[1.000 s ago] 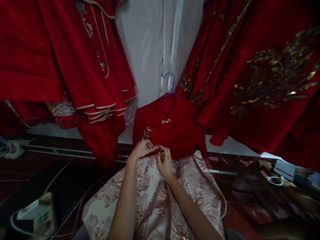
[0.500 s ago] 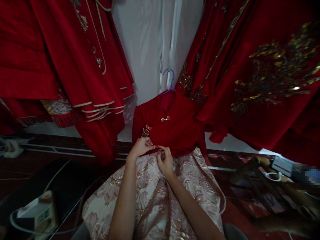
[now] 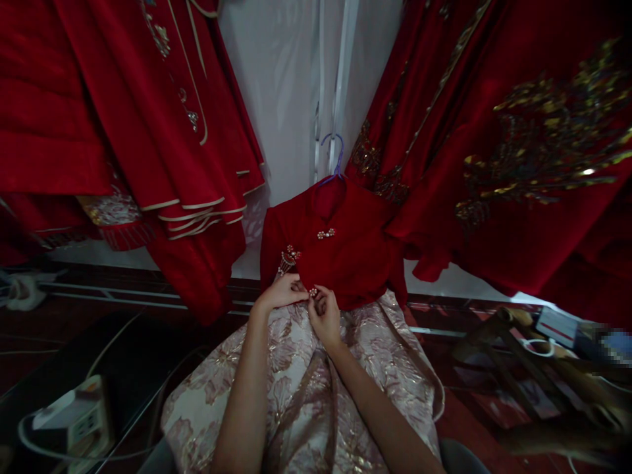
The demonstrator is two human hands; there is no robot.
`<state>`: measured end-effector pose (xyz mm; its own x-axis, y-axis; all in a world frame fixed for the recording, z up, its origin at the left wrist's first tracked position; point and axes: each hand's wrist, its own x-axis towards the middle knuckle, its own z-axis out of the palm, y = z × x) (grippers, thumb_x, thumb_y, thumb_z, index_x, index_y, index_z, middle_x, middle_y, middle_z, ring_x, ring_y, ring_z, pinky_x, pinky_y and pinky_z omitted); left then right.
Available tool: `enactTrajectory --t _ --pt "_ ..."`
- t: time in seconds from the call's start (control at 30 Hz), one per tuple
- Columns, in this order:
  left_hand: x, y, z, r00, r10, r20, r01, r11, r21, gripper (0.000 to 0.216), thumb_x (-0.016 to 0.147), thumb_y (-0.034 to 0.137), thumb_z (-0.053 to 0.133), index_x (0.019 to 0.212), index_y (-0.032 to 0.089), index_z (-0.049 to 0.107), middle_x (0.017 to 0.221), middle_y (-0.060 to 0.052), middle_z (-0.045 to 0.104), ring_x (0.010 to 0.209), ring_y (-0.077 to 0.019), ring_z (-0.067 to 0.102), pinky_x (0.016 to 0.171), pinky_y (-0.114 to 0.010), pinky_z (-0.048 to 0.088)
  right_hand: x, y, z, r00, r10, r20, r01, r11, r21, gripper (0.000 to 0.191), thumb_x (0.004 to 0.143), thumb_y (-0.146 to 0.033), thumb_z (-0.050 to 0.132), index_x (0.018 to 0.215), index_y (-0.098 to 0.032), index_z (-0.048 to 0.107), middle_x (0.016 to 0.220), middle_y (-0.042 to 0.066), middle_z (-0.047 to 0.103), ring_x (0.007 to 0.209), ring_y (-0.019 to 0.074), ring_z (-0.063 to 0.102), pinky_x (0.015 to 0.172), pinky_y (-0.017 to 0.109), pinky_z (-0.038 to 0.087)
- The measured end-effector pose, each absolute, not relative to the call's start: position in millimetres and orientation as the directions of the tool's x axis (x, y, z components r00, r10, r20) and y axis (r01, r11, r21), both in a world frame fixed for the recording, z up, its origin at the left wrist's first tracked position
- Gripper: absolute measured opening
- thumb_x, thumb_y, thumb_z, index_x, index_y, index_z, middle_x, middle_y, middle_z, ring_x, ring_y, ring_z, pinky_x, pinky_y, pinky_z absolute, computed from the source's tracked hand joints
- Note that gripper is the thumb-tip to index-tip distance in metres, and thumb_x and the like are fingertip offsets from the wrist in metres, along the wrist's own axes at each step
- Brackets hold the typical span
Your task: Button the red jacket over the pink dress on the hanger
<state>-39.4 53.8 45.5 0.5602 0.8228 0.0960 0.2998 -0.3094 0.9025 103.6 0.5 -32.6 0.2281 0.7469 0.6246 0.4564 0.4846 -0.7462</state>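
Note:
A red jacket (image 3: 355, 250) hangs upright on a purple hanger (image 3: 339, 158), its lower part lying over a pale floral brocade cloth (image 3: 217, 375). Two jewelled ornaments are on its front: a clasp (image 3: 326, 234) below the collar and a tasselled one (image 3: 289, 258) near the side. At the lower hem, my left hand (image 3: 282, 291) is closed, thumb and finger pinching a small jewelled button (image 3: 313, 292). From the other side my right hand (image 3: 326, 317) pinches that button too, its other fingers curled in. The button's back and its fastening are hidden.
Red garments (image 3: 197, 164) with pale piping hang at left, and a gold-embroidered one (image 3: 533, 151) hangs at right. A power strip (image 3: 89, 421) with a white cable rests on a black surface at lower left. A bamboo-like frame (image 3: 518, 355) stands at right.
The jewelled button shows more clearly between my fingertips. My left hand has tilted flatter and lower, and the tasselled ornament above it is less covered. My right hand has barely moved.

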Motion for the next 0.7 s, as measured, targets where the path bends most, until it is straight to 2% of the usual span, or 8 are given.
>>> enactTrajectory --t 0.07,0.13,0.23,0.3,0.37,0.43,0.57,0.7 --pt "-35.2 51.0 49.5 0.621 0.781 0.066 0.249 -0.276 0.928 0.022 0.066 0.027 0.07 0.08 0.012 0.063 0.074 -0.003 0.065 0.066 -0.0106 0.058 0.063 -0.022 0.046 105.8 0.9 -33.5 0.271 0.735 0.621 0.485 0.453 -0.748 0.028 0.084 -0.024 0.051 0.111 -0.018 0.052 0.079 0.0 0.05 0.066 0.0117 0.047 0.064 0.025 0.042" --pt "-29.6 51.1 52.9 0.592 0.802 0.079 0.158 -0.212 0.964 0.031 0.066 0.032 0.072 0.088 0.012 0.062 0.082 -0.005 0.066 0.069 -0.0107 0.059 0.066 -0.023 0.048 107.9 0.8 -33.9 0.32 0.716 0.621 0.502 0.428 -0.752 0.024 0.086 -0.025 0.049 0.108 -0.017 0.053 0.08 0.002 0.052 0.07 0.0129 0.049 0.067 0.026 0.043" --pt "-22.5 57.2 53.9 0.318 0.943 0.103 -0.067 -0.086 0.994 0.039 0.07 0.042 0.068 0.096 0.013 0.059 0.091 -0.007 0.066 0.072 -0.0115 0.061 0.067 -0.025 0.051 108.8 0.4 -34.6 0.355 0.693 0.628 0.488 0.436 -0.756 0.023 0.087 -0.025 0.046 0.107 -0.016 0.053 0.087 0.004 0.056 0.072 0.0128 0.051 0.069 0.026 0.043" --pt "-20.8 62.7 52.4 0.118 0.991 0.069 -0.269 -0.035 0.963 0.036 0.075 0.043 0.063 0.095 0.012 0.06 0.096 -0.009 0.066 0.077 -0.0127 0.063 0.074 -0.028 0.052 107.8 0.3 -35.4 0.361 0.683 0.635 0.471 0.454 -0.757 0.023 0.087 -0.026 0.047 0.106 -0.016 0.053 0.088 0.005 0.057 0.071 0.0123 0.052 0.067 0.025 0.044" --pt "-21.5 66.6 50.7 0.03 0.999 0.015 -0.445 0.0 0.895 0.029 0.078 0.037 0.062 0.092 0.012 0.062 0.102 -0.011 0.066 0.086 -0.0133 0.064 0.083 -0.03 0.051 106.7 0.1 -35.9 0.366 0.676 0.64 0.46 0.466 -0.756 0.022 0.086 -0.025 0.048 0.105 -0.016 0.054 0.087 0.005 0.057 0.069 0.0121 0.051 0.065 0.025 0.044" --pt "-22.5 68.1 49.9 0.033 0.999 -0.031 -0.555 0.044 0.831 0.021 0.077 0.03 0.064 0.09 0.013 0.064 0.105 -0.01 0.067 0.091 -0.013 0.064 0.09 -0.03 0.049 106.0 -0.2 -35.9 0.364 0.677 0.64 0.456 0.47 -0.756 0.022 0.086 -0.025 0.048 0.105 -0.016 0.054 0.085 0.005 0.057 0.068 0.012 0.051 0.065 0.025 0.044" --pt "-18.8 67.4 50.9 0.014 0.997 -0.077 -0.623 0.069 0.779 0.016 0.076 0.024 0.066 0.088 0.014 0.065 0.103 -0.009 0.068 0.089 -0.0112 0.064 0.09 -0.027 0.048 106.3 -1.3 -34.7 0.348 0.682 0.644 0.459 0.475 -0.751 0.022 0.086 -0.025 0.048 0.106 -0.016 0.054 0.084 0.004 0.056 0.068 0.0118 0.05 0.065 0.025 0.044" --pt "-9.4 66.7 52.6 -0.045 0.997 -0.067 -0.582 0.029 0.812 0.02 0.077 0.028 0.064 0.093 0.016 0.065 0.106 -0.007 0.068 0.088 -0.0105 0.065 0.084 -0.024 0.05 106.2 -2.1 -33.3 0.35 0.679 0.645 0.462 0.474 -0.75 0.022 0.086 -0.026 0.047 0.105 -0.017 0.054 0.081 0.003 0.055 0.067 0.0121 0.05 0.064 0.025 0.044"
